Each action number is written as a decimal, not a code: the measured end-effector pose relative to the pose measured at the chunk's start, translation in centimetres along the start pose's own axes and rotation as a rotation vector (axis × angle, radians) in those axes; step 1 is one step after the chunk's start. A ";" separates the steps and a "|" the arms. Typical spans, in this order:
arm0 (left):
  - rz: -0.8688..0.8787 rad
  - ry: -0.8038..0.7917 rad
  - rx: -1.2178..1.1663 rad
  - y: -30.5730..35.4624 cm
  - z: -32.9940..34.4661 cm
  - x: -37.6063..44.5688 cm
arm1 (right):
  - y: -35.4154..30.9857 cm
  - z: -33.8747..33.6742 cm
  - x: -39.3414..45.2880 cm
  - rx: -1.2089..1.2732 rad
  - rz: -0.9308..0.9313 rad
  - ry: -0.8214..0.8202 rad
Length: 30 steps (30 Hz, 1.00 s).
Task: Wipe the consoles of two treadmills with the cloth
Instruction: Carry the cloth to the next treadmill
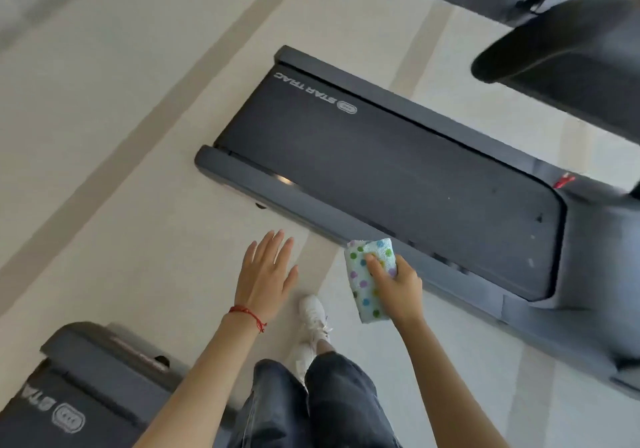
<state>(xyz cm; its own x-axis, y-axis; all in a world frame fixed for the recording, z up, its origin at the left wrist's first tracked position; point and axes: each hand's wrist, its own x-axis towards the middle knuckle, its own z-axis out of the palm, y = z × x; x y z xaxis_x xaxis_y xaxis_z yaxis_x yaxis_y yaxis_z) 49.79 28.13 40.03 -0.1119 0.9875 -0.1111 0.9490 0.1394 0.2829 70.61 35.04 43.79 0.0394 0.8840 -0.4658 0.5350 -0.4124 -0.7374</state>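
The folded, polka-dotted white cloth (370,279), pinched in the right hand (398,283) beside the dark treadmill deck (398,170), could slip loose; the left hand (265,272) hangs spread, holding nothing.

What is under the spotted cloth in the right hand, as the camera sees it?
Under the cloth, held by the right hand, lie the treadmill's side rail and the pale floor. The parts directly behind the cloth are covered and cannot be seen.
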 end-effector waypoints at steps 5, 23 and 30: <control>-0.256 0.070 -0.019 -5.9 -1.9 -1.0 | -6.0 6.2 3.3 -0.114 -0.123 -0.181; -0.890 0.215 -0.110 -23.3 -7.3 -3.4 | -23.0 29.9 6.0 -0.407 -0.448 -0.710; -0.989 0.239 -0.131 -35.4 -9.7 -3.5 | -29.2 41.3 5.3 -0.444 -0.476 -0.752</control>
<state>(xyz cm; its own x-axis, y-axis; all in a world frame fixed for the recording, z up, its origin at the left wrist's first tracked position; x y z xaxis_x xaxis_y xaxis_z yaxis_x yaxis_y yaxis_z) 13.72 20.48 39.69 -0.8960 0.4133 -0.1626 0.3623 0.8919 0.2706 20.35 42.66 42.59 -0.7248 0.5029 -0.4710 0.6293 0.2048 -0.7497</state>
